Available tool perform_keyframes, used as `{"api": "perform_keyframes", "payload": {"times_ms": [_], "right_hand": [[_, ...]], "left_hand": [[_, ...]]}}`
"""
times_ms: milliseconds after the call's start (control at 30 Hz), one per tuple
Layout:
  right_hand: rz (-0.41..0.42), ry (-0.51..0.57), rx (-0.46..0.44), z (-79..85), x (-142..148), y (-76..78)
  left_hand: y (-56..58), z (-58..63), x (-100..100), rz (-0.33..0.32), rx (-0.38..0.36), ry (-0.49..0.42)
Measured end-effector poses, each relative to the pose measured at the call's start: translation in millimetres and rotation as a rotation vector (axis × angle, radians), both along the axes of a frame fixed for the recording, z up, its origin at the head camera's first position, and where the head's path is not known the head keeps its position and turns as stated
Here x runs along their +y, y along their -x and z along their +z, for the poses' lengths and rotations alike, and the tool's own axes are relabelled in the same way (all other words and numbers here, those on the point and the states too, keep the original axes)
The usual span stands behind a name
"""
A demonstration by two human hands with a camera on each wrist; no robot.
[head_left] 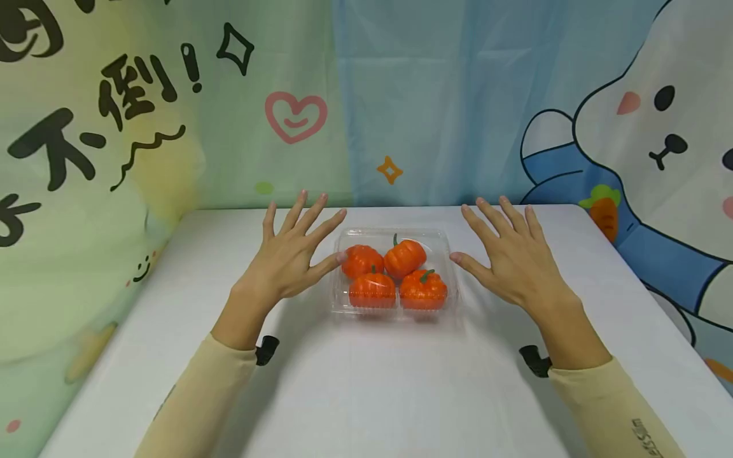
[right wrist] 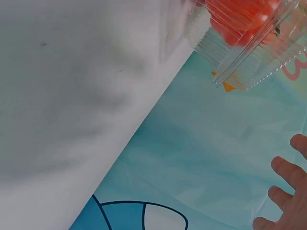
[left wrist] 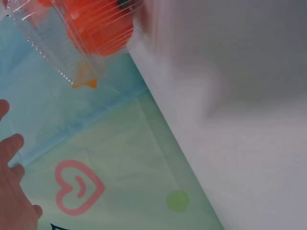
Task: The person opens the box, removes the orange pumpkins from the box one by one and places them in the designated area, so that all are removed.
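A clear plastic box [head_left: 356, 236] sits on the white table with several small orange pumpkins [head_left: 422, 291] inside, some showing green stems. To its left my left hand [head_left: 292, 257] is spread above the table, its thumb tip overlapping the box's left edge in the head view; contact cannot be told. On the other side my right hand [head_left: 512, 261] is spread too, its thumb close to the box's right edge. Both hands are empty. The left wrist view shows the box's ribbed wall [left wrist: 53, 48] at top left; the right wrist view has the clear box [right wrist: 230, 62] at top right.
The white table [head_left: 401, 394] ends at a straight back edge. Behind it hangs a printed cloth [head_left: 435, 102] with a heart, lettering and a cartoon animal. Black wrist straps [head_left: 266, 350] show by the beige sleeves [head_left: 200, 394].
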State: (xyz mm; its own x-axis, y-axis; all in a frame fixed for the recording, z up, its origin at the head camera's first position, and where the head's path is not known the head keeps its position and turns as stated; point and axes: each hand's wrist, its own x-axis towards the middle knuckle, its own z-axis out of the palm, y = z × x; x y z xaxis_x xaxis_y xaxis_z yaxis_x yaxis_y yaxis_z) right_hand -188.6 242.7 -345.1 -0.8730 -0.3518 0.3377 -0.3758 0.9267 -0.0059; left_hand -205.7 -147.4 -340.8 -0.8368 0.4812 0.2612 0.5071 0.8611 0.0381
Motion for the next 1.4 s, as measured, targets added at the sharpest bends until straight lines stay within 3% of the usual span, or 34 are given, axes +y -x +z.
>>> {"api": "perform_keyframes", "payload": {"times_ms": [500, 867, 1400], "right_hand": [[0.054, -0.003, 0.029, -4.5, -8, -13.4], [0.149, 0.008, 0.077, -6.7, -19, -13.3], [0.246, 0.038, 0.116, -8.7, -36, -12.3]], "left_hand": [[-18.1, -15.3, -5, -0.018, -0.04, -0.055], [-23.5, -21.9, -8, -0.069, -0.13, -0.184], [-27.9, -32.1, -9, -0.077, -0.21, -0.209]]}}
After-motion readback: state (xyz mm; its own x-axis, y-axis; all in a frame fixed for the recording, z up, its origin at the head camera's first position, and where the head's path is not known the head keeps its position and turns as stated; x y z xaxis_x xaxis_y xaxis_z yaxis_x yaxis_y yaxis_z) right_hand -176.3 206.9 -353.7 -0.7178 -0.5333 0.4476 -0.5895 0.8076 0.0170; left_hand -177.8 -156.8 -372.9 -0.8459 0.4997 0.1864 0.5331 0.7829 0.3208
